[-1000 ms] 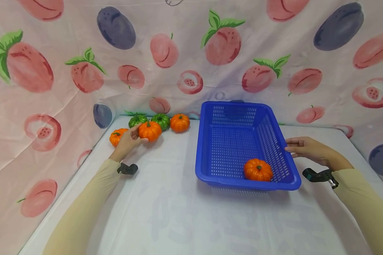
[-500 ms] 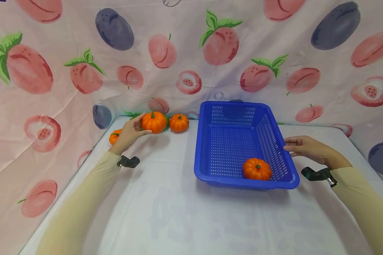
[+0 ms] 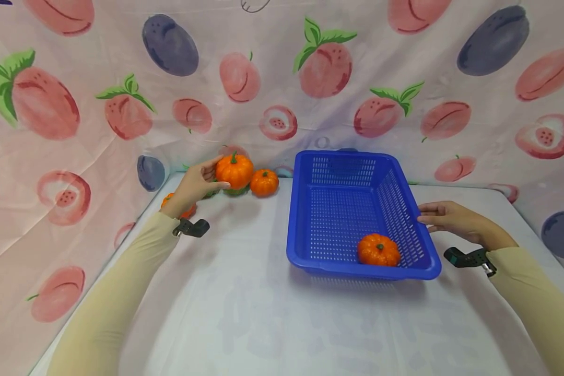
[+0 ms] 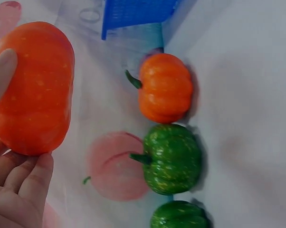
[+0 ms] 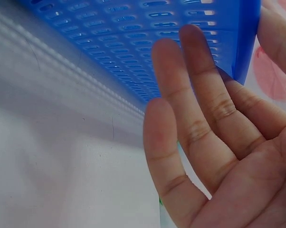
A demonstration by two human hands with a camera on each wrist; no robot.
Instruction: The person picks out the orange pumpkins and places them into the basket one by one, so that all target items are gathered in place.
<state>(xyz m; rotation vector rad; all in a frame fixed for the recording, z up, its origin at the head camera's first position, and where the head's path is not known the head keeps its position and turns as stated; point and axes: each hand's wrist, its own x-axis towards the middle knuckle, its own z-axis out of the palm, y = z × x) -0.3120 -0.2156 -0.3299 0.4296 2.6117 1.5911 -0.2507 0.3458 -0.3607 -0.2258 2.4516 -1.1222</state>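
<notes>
My left hand (image 3: 197,184) holds an orange toy pumpkin (image 3: 235,171) in the air, thumb on one side and fingers on the other. In the left wrist view that pumpkin (image 4: 36,90) fills the upper left. A blue plastic basket (image 3: 301,209) stands to the right with another orange pumpkin (image 3: 378,250) inside, near its front corner. At the basket's right side, my right hand (image 3: 456,222) pinches the rim. The right wrist view has its fingers (image 5: 169,71) against the outside of the perforated wall and the thumb at the rim.
Along the back edge sit an orange pumpkin (image 3: 264,183) and two green pumpkins (image 4: 172,159), partly hidden in the head view. One more orange pumpkin (image 3: 167,199) lies behind my left wrist. A fruit-print cloth (image 3: 272,68) hangs behind the white table (image 3: 244,292).
My left hand has lifted the orange pumpkin off the table, up and slightly to the right. My right hand and the basket have stayed in place.
</notes>
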